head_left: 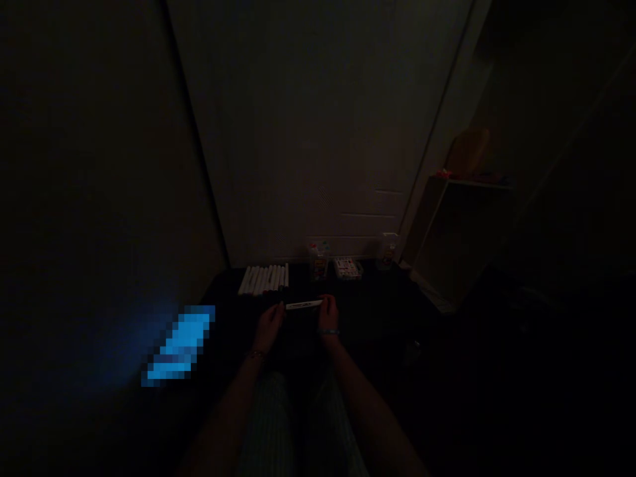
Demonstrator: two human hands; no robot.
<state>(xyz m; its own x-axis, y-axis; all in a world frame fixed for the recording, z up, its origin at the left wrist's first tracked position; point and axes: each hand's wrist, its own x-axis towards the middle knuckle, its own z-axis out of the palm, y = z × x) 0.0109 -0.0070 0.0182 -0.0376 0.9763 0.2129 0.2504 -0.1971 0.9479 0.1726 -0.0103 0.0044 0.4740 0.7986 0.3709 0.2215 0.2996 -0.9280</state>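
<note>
The scene is very dark. My left hand and my right hand hold a white marker pen level between them, one hand at each end, fingers closed on it. Just beyond the hands, a row of several white markers lies side by side on a dark surface. My forearms reach forward over my lap.
At the back by the wall stand a small jar, a flat pack of coloured items and a clear cup. A glowing blue screen lies at the left. A wooden shelf unit stands at the right.
</note>
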